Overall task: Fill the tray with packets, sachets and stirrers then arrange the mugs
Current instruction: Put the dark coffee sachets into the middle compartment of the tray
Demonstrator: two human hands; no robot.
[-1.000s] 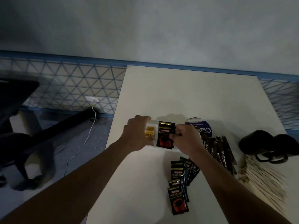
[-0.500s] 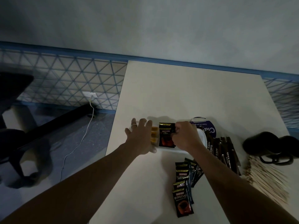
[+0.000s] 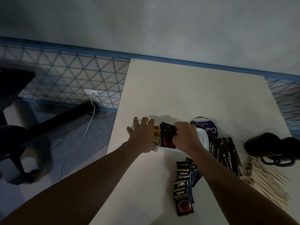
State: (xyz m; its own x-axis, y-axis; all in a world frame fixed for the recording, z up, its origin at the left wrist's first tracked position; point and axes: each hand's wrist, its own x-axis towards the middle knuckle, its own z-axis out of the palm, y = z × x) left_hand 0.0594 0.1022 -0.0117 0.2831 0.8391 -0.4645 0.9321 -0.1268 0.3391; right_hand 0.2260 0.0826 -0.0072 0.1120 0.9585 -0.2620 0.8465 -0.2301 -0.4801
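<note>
- My left hand (image 3: pixel 142 137) lies flat on the left end of the tray (image 3: pixel 203 138), fingers (image 3: pixel 146 123) spread wide and pointing far, holding nothing; I judge it is just steadying the tray.
- Just right of that hand, yellow sachets (image 3: pixel 156 133) sit in the tray's left compartment.
- Next to them, a bunch of dark packets (image 3: pixel 167 135) stands in the middle compartment, long axis running near to far, tops tilted toward the far side.
- My right hand (image 3: pixel 186 138) is curled over the right edge of those packets, fingers narrow and pinched on them; the fingertips themselves are hidden behind the knuckles.
- The coming move turns on this: the packets lie directly left of my right fingers, touching them, so the right hand is the one to press them down into the slot.
- Both forearms reach out from near, the right one angled in from the right.
- Near my right arm, loose packets (image 3: pixel 183 189) wait on the table (image 3: pixel 186 88); right of them lie stick sachets (image 3: pixel 225 153), then stirrers (image 3: pixel 266 181), with dark mugs (image 3: pixel 269 146) far right.
</note>
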